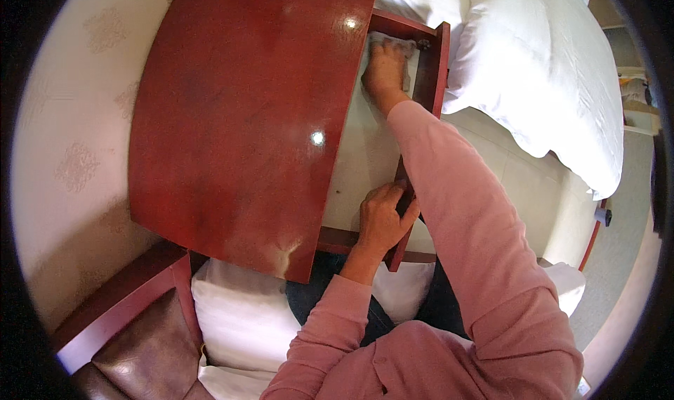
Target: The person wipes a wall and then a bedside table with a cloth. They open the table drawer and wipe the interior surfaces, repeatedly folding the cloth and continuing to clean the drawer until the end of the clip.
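Observation:
A dark red wooden drawer (335,240) is pulled out from under a red tabletop (246,119), showing its pale bottom. My right hand (386,74) reaches into its far end, fingers bent over a greyish-white cloth (406,47) pressed against the inside corner. Nearer to me, my left hand (382,214) grips the drawer's front panel, thumb on the outer side and fingers at the inner side. Part of that panel is hidden behind my right forearm.
A bed with white bedding (533,70) stands beyond the drawer at the right. Patterned wall (70,140) runs along the left. A brown padded leather chair (151,337) is at the lower left, and white cushions (242,309) lie below the tabletop.

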Motion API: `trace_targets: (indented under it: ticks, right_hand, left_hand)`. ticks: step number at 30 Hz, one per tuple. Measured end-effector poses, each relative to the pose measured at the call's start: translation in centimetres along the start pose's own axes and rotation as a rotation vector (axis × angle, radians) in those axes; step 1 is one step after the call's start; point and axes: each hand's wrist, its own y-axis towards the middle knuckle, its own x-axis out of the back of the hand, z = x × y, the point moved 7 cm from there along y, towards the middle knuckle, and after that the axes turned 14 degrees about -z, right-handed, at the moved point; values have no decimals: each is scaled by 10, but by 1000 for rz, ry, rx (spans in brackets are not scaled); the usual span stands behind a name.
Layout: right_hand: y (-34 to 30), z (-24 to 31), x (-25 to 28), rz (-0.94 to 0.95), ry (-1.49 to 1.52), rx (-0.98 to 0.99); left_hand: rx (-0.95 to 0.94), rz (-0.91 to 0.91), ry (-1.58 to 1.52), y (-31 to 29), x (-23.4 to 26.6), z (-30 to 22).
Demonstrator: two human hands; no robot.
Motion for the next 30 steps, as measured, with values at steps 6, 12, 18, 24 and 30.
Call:
trace_targets:
  ticks: [6, 12, 18, 24, 30]
  right_hand:
    - [5, 46, -6, 122, 616, 35]
    - [-9, 44, 6, 436, 665, -30]
    - [-66, 53, 16, 768, 151, 304]
    - [-46, 56, 28, 370, 495, 299]
    - [-26, 48, 2, 237, 138, 352]
  left_hand:
    - [-17, 15, 18, 1, -1, 0]
    - [-14, -30, -24, 3, 0, -1]
    - [-38, 1, 1, 4, 2, -4]
    - [-8, 3, -20, 1, 5, -4]
    - [-4, 32, -27, 2, 4, 0]
